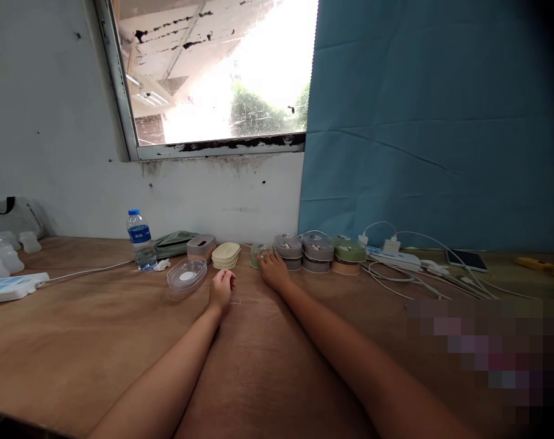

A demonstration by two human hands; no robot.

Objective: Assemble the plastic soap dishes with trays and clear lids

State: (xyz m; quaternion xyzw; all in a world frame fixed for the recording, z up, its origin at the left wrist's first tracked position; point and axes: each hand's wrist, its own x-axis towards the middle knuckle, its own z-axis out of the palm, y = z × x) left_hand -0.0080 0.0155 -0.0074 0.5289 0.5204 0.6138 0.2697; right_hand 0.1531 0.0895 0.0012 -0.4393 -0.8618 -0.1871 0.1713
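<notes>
My left hand (221, 290) rests on the table with its fingers curled in, and nothing shows in it. Just behind it is a small stack of cream-coloured oval lids (225, 253); a clear plastic oval tray (187, 275) lies to its left. My right hand (274, 270) has its fingers spread over a green oval container (255, 256), touching its top and partly hiding it. Directly right of that stand grey two-tier lunch boxes (287, 247) (317, 249) and a green-topped one with a tan base (347, 250).
At the back left are a water bottle (141, 241), a grey-lidded box (201, 246) and a green pouch (171, 244). Power strips (391, 259) (14, 286), cables and a phone (467, 260) lie toward the sides. Clear plastic pieces (5, 256) sit far left. The wall (213, 207) bounds the table behind.
</notes>
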